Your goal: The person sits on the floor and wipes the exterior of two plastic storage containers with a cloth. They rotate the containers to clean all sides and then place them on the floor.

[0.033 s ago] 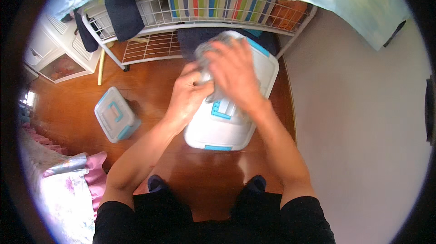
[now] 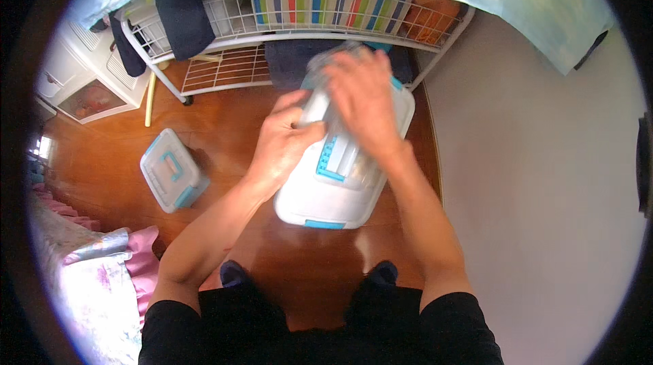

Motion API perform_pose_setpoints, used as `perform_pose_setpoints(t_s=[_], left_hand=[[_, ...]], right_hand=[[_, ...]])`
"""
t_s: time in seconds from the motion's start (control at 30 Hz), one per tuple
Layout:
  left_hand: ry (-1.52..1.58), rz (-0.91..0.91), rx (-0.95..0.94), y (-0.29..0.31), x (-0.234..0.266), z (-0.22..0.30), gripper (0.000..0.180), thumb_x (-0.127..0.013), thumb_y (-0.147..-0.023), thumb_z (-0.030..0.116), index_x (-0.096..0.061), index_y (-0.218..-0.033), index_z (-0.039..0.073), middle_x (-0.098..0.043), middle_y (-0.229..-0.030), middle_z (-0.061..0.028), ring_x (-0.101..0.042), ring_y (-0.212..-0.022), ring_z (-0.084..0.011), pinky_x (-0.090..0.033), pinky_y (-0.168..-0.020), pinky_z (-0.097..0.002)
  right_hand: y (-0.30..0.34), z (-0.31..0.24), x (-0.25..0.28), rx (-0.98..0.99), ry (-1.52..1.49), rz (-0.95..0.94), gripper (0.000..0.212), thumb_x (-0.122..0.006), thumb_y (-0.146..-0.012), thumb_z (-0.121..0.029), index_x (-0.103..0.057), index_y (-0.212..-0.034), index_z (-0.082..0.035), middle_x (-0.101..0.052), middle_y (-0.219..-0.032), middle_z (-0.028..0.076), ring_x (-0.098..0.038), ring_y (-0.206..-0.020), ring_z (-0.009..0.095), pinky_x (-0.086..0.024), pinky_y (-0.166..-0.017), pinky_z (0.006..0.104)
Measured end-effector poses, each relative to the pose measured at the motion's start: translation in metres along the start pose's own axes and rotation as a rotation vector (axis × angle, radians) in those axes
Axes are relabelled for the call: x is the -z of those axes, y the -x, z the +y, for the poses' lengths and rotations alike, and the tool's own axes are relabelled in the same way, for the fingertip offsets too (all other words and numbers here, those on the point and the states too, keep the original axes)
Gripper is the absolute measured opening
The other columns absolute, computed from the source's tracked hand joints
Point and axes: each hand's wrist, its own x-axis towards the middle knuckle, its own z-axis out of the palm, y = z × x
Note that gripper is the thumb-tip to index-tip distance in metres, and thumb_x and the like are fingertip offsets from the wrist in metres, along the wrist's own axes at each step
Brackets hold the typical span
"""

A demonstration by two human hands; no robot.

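Note:
A large white storage box [image 2: 320,195] with blue latches and a blue handle stands on the floor before me, its lid on top. My left hand [image 2: 282,141] is at the left side of the lid, fingers curled and thumb pointing right. What it pinches, if anything, is hard to make out. My right hand [image 2: 364,96] lies over the far part of the lid, blurred by motion, its fingers pointing away. Beyond and beside those fingers shows a greyish, partly see-through thing [image 2: 331,59], too smeared to name. Whether the right hand grips it is hidden.
A smaller box [image 2: 160,175] with blue trim sits on the wooden floor at left. A white wire rack [image 2: 238,39] holding a striped bag [image 2: 306,8] stands at the far side. The wall [image 2: 530,147] is at right, and a bed cover [image 2: 102,283] at lower left.
The right hand and the greyish thing have shifted slightly away and right. More of the blue handle shows. The left hand has barely moved.

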Motion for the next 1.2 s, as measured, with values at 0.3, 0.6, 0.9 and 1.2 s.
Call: perform_pose_setpoints(t_s=[0.3,0.6,0.9,1.2], left_hand=[[-0.093,-0.110,0.238,0.007,-0.015,0.001,0.015,-0.073,-0.080,0.006,-0.068,-0.085,-0.008,-0.054,-0.132,-0.0172,-0.060,-0.107,-0.0186,-0.050,-0.084,-0.0305],[0.049,-0.016,0.180,0.004,0.001,-0.003,0.019,-0.074,-0.080,0.007,-0.069,-0.080,-0.011,-0.046,-0.141,-0.0172,-0.054,-0.117,-0.0268,-0.050,-0.090,-0.0348],[0.204,-0.097,0.206,0.002,0.014,-0.004,0.020,-0.072,-0.084,0.007,-0.067,-0.089,-0.012,-0.041,-0.139,-0.0142,-0.053,-0.118,-0.0254,-0.054,-0.090,-0.0338],[-0.015,-0.197,0.138,-0.008,0.012,0.019,0.032,-0.073,-0.084,0.017,-0.067,-0.100,-0.010,-0.043,-0.133,-0.0135,-0.054,-0.116,-0.0256,-0.054,-0.091,-0.0339]], right_hand=[[0.028,0.008,-0.018,0.133,-0.154,0.036,0.013,-0.071,-0.079,-0.016,-0.063,-0.083,-0.007,-0.063,-0.090,0.010,-0.059,-0.091,0.032,-0.048,-0.089,0.0444],[0.082,0.069,-0.001,-0.652,-0.243,0.001,0.028,-0.063,-0.095,-0.025,-0.065,-0.105,0.000,-0.065,-0.103,0.015,-0.061,-0.101,0.029,-0.047,-0.091,0.0364],[0.081,0.064,0.034,-0.738,-0.375,-0.129,0.045,-0.071,-0.090,-0.035,-0.063,-0.118,0.000,-0.063,-0.112,0.012,-0.061,-0.101,0.023,-0.047,-0.090,0.0318],[0.059,0.055,0.054,-0.356,-0.190,0.100,0.026,-0.076,-0.087,-0.018,-0.064,-0.101,0.000,-0.061,-0.090,0.009,-0.059,-0.080,0.019,-0.048,-0.071,0.0309]])
